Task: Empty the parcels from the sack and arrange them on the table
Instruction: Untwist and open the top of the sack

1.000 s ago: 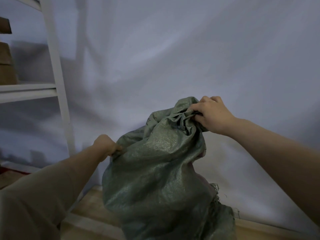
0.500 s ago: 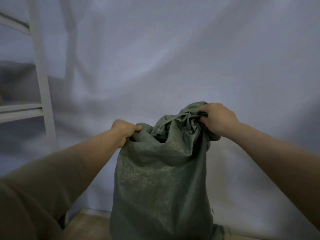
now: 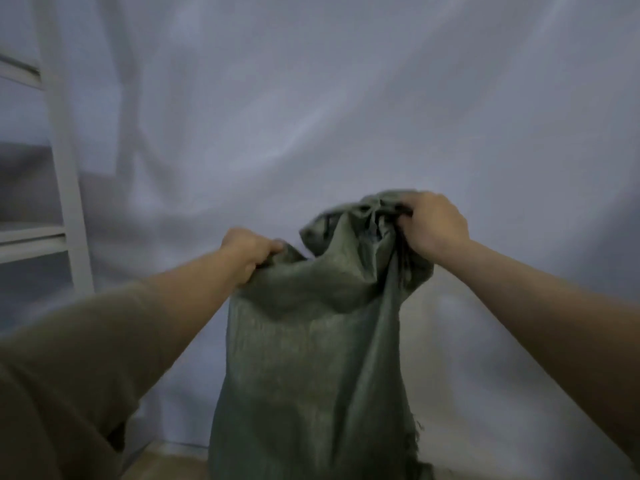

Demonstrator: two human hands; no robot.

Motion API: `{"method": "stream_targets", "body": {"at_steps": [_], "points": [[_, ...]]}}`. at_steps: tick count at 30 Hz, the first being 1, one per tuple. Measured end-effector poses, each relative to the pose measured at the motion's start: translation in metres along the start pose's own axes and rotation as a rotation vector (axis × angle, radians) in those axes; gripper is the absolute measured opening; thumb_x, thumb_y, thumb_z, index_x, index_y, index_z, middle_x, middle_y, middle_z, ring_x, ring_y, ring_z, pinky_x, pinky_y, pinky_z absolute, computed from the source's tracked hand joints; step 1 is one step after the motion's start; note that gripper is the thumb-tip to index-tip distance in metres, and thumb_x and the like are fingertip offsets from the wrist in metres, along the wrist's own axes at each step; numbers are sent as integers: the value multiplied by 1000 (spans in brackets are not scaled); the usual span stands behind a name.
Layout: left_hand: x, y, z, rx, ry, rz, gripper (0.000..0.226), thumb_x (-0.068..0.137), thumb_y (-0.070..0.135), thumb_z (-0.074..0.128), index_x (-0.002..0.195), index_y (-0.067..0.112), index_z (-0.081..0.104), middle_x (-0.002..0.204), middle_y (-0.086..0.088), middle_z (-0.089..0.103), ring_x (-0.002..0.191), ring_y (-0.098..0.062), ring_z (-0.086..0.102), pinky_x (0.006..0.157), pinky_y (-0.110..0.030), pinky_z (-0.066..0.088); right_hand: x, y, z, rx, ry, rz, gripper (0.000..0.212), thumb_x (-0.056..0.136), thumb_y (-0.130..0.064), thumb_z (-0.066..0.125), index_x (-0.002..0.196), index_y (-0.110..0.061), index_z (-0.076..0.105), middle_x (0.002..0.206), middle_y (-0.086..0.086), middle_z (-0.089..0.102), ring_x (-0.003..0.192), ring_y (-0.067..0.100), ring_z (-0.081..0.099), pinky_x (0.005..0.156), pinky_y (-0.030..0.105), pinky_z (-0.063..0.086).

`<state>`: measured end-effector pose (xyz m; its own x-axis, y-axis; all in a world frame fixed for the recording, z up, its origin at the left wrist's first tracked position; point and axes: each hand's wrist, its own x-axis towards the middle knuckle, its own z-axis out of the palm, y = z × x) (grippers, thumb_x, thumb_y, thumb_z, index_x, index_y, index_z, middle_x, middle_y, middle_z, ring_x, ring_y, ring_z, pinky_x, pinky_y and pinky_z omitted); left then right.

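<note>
The green woven sack [image 3: 311,358] hangs upright at centre, its lower end out of view below. The left hand [image 3: 247,252] grips its near-left top edge with curled fingers; the right hand [image 3: 433,225] clutches the bunched top, higher and to the right. Behind hangs a white cloth backdrop [image 3: 311,116]; a white shelf frame [image 3: 64,168] stands far left.

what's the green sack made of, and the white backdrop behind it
The sack looks like woven plastic, probably polypropylene: dull green with a faint sheen, crisp creases where the left hand and right hand grip it, a frayed edge low on its right side. The backdrop seems matte white cloth, with soft draped folds.
</note>
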<state>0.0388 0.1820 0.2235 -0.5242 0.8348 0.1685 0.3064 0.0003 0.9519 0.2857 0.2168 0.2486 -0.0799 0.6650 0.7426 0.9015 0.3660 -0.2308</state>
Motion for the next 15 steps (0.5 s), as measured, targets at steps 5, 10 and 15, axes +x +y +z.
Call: {"method": "stream_targets", "body": {"at_steps": [5, 10, 15], "points": [[0, 68, -14, -267, 69, 174, 25, 77, 28, 81, 85, 8, 67, 83, -9, 67, 69, -18, 63, 67, -29, 54, 24, -19, -31, 194, 295, -45, 22, 92, -12, 47, 100, -17, 66, 104, 13, 67, 99, 37, 58, 68, 33, 37], [-1, -7, -1, -43, 43, -13, 40, 76, 25, 83, 95, -5, 63, 97, -19, 66, 83, -30, 62, 76, -40, 56, -9, -1, 3, 20, -86, -46, 23, 90, -17, 53, 108, -22, 67, 115, 12, 67, 106, 38, 60, 82, 40, 49], [2, 7, -4, -108, 22, 8, 39, 77, 28, 83, 91, -3, 64, 83, -14, 64, 80, -31, 63, 79, -43, 57, -1, -5, -6, 47, -33, -55, 17, 92, -18, 52, 100, -20, 67, 104, 9, 66, 98, 36, 59, 72, 36, 43]]}}
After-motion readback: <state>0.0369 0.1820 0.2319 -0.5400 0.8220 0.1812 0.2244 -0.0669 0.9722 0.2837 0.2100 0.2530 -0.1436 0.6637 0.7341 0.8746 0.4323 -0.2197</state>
